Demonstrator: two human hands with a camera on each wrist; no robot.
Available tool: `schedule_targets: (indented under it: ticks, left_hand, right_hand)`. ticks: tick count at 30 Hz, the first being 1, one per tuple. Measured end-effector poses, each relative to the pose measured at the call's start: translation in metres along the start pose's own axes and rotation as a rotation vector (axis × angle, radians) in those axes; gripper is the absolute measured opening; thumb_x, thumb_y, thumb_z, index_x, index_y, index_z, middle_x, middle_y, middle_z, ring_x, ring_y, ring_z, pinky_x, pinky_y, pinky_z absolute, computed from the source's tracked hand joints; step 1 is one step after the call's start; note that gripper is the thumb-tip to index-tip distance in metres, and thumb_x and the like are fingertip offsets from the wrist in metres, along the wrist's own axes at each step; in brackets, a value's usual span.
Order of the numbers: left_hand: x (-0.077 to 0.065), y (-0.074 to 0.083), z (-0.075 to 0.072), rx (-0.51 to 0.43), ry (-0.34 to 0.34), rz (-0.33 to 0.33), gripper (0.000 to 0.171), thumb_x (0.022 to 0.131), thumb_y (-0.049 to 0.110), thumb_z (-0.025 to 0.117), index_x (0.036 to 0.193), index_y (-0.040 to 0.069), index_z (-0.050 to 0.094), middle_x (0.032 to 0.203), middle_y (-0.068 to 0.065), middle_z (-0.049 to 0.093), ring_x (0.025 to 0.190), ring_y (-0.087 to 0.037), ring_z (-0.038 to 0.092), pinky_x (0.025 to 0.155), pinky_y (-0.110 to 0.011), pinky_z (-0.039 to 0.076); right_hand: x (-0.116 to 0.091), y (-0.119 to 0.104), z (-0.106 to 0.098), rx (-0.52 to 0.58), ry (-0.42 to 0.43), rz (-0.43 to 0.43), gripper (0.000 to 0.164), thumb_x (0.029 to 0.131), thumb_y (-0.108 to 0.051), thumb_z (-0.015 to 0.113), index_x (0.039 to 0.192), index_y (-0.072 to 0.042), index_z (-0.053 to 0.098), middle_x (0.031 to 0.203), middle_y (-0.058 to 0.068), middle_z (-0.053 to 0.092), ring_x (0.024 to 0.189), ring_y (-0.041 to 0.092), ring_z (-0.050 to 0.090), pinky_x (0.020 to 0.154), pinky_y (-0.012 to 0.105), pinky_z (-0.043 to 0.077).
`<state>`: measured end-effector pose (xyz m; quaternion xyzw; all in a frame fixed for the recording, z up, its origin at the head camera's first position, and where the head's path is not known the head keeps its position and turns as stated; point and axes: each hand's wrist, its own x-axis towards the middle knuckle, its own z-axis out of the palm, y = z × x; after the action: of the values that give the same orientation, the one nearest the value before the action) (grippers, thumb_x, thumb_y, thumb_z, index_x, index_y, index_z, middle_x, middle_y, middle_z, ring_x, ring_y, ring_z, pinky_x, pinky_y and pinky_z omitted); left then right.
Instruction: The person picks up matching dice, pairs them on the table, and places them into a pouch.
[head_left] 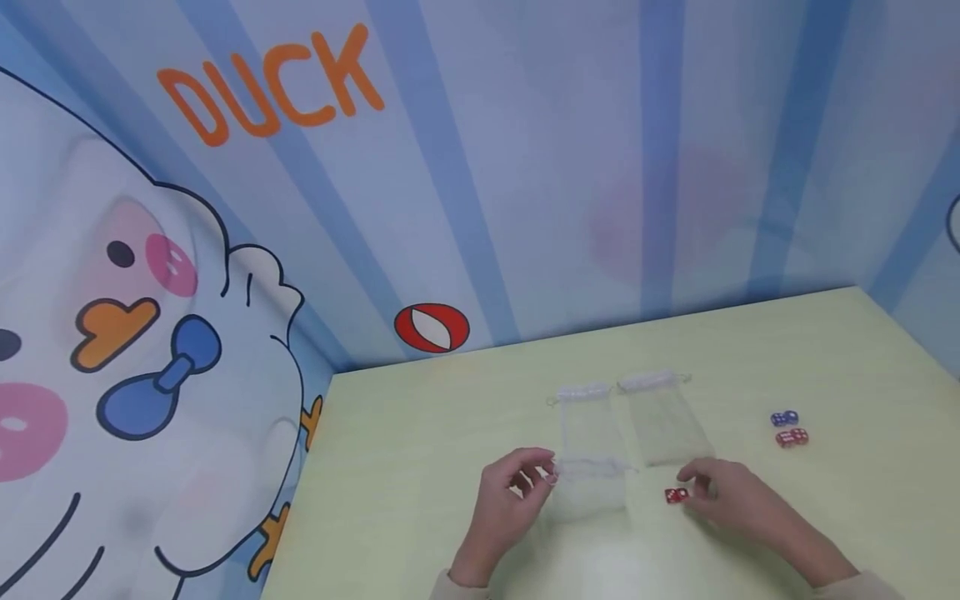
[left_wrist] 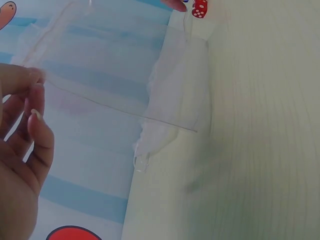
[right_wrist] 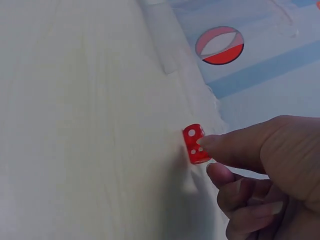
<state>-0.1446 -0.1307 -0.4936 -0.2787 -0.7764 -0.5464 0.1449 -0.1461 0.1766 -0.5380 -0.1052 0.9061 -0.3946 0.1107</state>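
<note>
My left hand (head_left: 510, 500) pinches the mouth edge of a sheer white drawstring pouch (head_left: 592, 496); in the left wrist view the thin pouch (left_wrist: 115, 75) hangs from the thumb and fingertips. To its right, my right hand (head_left: 738, 504) holds two red dice (head_left: 677, 495) side by side with thumb and finger. The right wrist view shows the thumb on the edge of these red dice (right_wrist: 196, 145), white pips visible. Whether they touch the table is hard to tell.
Two more sheer pouches, a left one (head_left: 588, 421) and a right one (head_left: 667, 421), lie flat behind the hands. At the right rest blue dice (head_left: 784, 418) and red-pink dice (head_left: 792, 437). A printed duck backdrop (head_left: 525, 167) stands behind the pale table (head_left: 405, 467).
</note>
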Motion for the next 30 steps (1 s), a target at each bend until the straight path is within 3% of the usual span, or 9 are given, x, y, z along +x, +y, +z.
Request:
schedule_targets:
  ticks: [5,14,20,24,30]
  left_hand:
    - [0.004,0.018,-0.001,-0.013,-0.01,-0.002,0.022,0.077,-0.02,0.067,0.092,-0.005,0.067,0.081,-0.016,0.068,0.061,-0.018,0.06,0.048,-0.027,0.05]
    - [0.004,0.018,-0.001,-0.013,-0.005,0.016,0.021,0.078,-0.02,0.067,0.088,-0.002,0.067,0.081,-0.015,0.068,0.061,-0.019,0.061,0.048,-0.029,0.051]
    - [0.005,0.019,0.0,-0.009,-0.004,0.038,0.021,0.077,-0.021,0.066,0.088,-0.003,0.066,0.081,-0.016,0.068,0.061,-0.022,0.062,0.048,-0.029,0.051]
    - [0.005,0.02,0.0,-0.008,-0.007,0.028,0.021,0.078,-0.021,0.066,0.088,-0.003,0.067,0.082,-0.016,0.069,0.061,-0.024,0.062,0.049,-0.028,0.051]
    - [0.005,0.019,0.0,-0.01,-0.008,0.023,0.02,0.078,-0.02,0.066,0.088,-0.003,0.067,0.082,-0.016,0.068,0.061,-0.022,0.062,0.049,-0.028,0.051]
  right_hand:
    - [0.001,0.009,0.009,-0.014,0.03,-0.023,0.011,0.082,-0.005,0.073,0.091,-0.009,0.069,0.074,-0.006,0.055,0.068,0.01,0.049,0.062,0.027,0.043]
    - [0.002,-0.005,0.0,0.016,0.068,-0.024,0.01,0.086,-0.013,0.074,0.096,-0.011,0.071,0.075,-0.007,0.057,0.064,0.01,0.049,0.055,0.026,0.043]
    - [0.0,-0.037,-0.014,0.098,0.178,-0.163,0.012,0.088,-0.015,0.076,0.099,-0.015,0.073,0.078,-0.008,0.057,0.061,0.007,0.05,0.051,0.024,0.042]
    - [-0.002,-0.062,-0.019,0.151,0.277,-0.313,0.015,0.086,-0.01,0.077,0.097,-0.019,0.073,0.079,-0.009,0.056,0.061,0.007,0.052,0.051,0.024,0.044]
    - [0.002,-0.095,-0.018,0.207,0.297,-0.471,0.019,0.084,-0.007,0.078,0.097,-0.021,0.074,0.082,-0.009,0.053,0.056,0.006,0.049,0.044,0.023,0.042]
